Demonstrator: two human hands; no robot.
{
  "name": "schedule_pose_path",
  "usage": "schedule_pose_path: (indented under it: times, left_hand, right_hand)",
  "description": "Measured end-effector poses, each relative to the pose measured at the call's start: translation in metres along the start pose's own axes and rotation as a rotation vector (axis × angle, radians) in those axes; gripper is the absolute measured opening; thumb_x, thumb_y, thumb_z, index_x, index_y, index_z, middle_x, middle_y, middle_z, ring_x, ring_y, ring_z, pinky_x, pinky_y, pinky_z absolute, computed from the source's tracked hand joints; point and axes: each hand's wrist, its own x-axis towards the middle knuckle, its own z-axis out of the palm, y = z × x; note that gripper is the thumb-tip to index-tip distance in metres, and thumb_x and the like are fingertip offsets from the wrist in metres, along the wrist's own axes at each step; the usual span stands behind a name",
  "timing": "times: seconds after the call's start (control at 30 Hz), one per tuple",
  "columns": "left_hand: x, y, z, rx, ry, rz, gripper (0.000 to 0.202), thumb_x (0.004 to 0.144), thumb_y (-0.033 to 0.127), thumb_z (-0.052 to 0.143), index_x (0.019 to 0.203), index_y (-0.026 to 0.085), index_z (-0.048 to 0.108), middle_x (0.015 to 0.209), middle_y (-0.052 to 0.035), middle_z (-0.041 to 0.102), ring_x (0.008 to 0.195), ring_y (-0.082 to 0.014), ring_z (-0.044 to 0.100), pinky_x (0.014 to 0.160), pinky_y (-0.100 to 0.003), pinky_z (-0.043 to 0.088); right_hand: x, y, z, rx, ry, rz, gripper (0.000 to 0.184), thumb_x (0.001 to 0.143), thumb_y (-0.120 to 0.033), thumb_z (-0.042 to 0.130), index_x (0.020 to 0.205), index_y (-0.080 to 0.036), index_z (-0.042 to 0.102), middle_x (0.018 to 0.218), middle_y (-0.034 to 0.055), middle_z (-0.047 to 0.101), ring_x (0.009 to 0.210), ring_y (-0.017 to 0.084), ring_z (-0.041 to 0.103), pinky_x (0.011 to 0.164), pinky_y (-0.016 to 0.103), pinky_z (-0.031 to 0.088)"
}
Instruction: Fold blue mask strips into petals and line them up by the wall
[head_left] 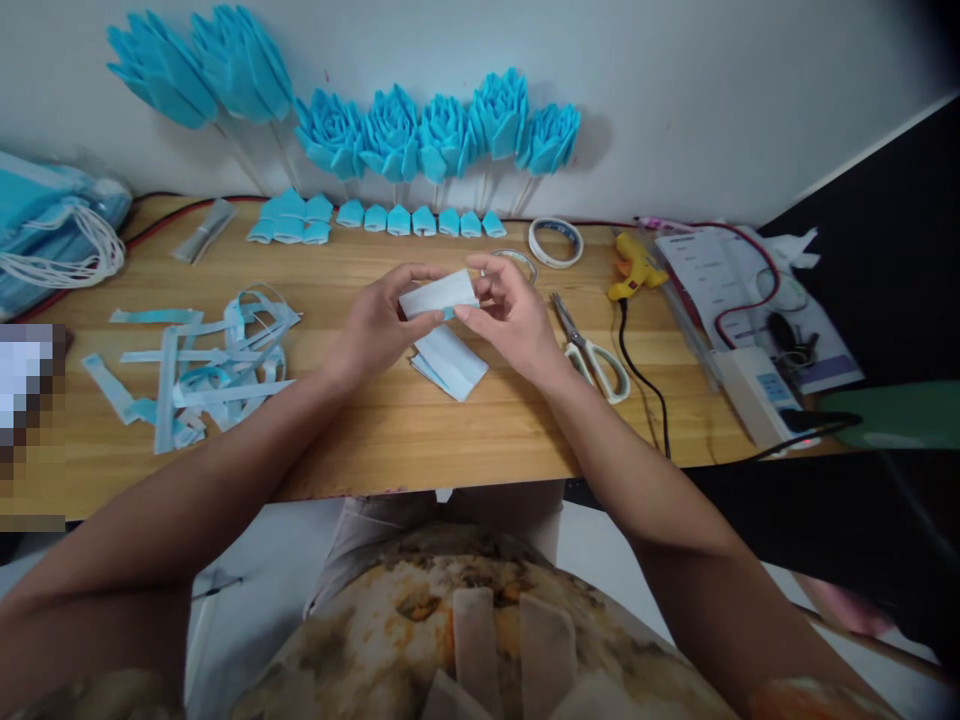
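Both my hands meet over the middle of the wooden table (390, 430). My left hand (379, 325) and my right hand (510, 310) each pinch one end of a small folded white-and-blue piece of mask fabric (439, 295), held just above the table. Under it lies a small stack of cut fabric pieces (450, 362). A row of folded blue petals (390, 218) lines the back of the table, and blue fabric flowers (420, 130) on sticks lean on the wall.
Scissors (592, 350) lie right of my right hand. A yellow glue gun (634, 268), tape rolls (556, 242), papers (720, 270) and a power strip (761, 395) are further right. Cut blue strips (202, 365) lie left, and a stack of face masks (52, 235) far left.
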Motion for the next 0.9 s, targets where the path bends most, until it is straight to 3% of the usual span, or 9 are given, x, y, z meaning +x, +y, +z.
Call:
schedule_pose_path:
  times: [0.07,0.17,0.47,0.53,0.6,0.7,0.9]
  left_hand:
    - [-0.001,0.002,0.000,0.056,-0.023,0.000,0.049,0.074,0.014,0.077,0.121,0.020,0.068,0.080,0.0006,0.068,0.065,-0.0122,0.059,0.060,-0.024,0.044]
    - [-0.002,0.004,0.000,0.066,-0.006,0.013,0.055,0.073,0.011,0.077,0.126,0.020,0.067,0.077,0.0011,0.066,0.066,-0.0134,0.059,0.062,-0.025,0.044]
    - [0.002,0.004,-0.001,-0.228,0.046,-0.026,0.052,0.078,0.017,0.080,0.127,0.023,0.064,0.078,0.0011,0.066,0.070,-0.0143,0.065,0.067,-0.027,0.050]
    - [0.002,0.001,0.000,-0.256,0.013,-0.074,0.040,0.080,0.025,0.081,0.118,0.021,0.068,0.076,0.0005,0.066,0.065,-0.0138,0.063,0.065,-0.028,0.050]
    - [0.002,-0.002,0.001,-0.236,-0.033,-0.117,0.024,0.082,0.035,0.080,0.097,0.018,0.072,0.073,-0.0010,0.066,0.061,-0.0129,0.060,0.061,-0.028,0.048]
    - [0.001,-0.004,0.002,-0.152,-0.029,-0.153,0.033,0.082,0.045,0.079,0.069,0.016,0.067,0.066,-0.0025,0.065,0.058,-0.0121,0.057,0.058,-0.027,0.045]
    - [-0.001,0.002,0.004,-0.100,0.028,-0.239,0.038,0.083,0.042,0.078,0.058,0.017,0.065,0.059,-0.0019,0.063,0.057,-0.0122,0.056,0.058,-0.026,0.044]
  right_hand:
    - [0.000,0.002,-0.001,0.018,-0.057,0.019,0.054,0.082,-0.035,0.075,0.133,-0.028,0.060,0.100,0.0004,0.074,0.083,0.016,0.067,0.073,0.030,0.056]
    - [-0.001,0.002,-0.002,0.031,-0.090,0.051,0.047,0.084,-0.038,0.073,0.130,-0.026,0.065,0.102,0.0020,0.075,0.083,0.017,0.067,0.075,0.033,0.057]
    - [-0.002,-0.005,0.000,0.074,-0.101,0.076,0.044,0.083,-0.035,0.070,0.124,-0.021,0.070,0.118,0.0042,0.076,0.101,0.022,0.070,0.087,0.038,0.059]
    - [-0.001,-0.003,0.000,0.084,-0.079,0.058,0.044,0.083,-0.037,0.070,0.124,-0.021,0.069,0.120,0.0042,0.076,0.105,0.022,0.070,0.090,0.038,0.059]
    - [-0.001,-0.001,0.000,0.090,-0.071,0.041,0.045,0.083,-0.038,0.070,0.125,-0.022,0.068,0.122,0.0042,0.075,0.107,0.022,0.069,0.091,0.038,0.058]
    - [-0.001,0.000,0.000,0.082,-0.087,0.020,0.046,0.083,-0.038,0.071,0.126,-0.022,0.068,0.123,0.0047,0.075,0.107,0.022,0.069,0.091,0.038,0.058]
    - [-0.003,0.000,0.001,0.046,-0.111,0.025,0.044,0.088,-0.041,0.069,0.128,-0.022,0.068,0.100,0.0027,0.075,0.088,0.019,0.068,0.080,0.036,0.058]
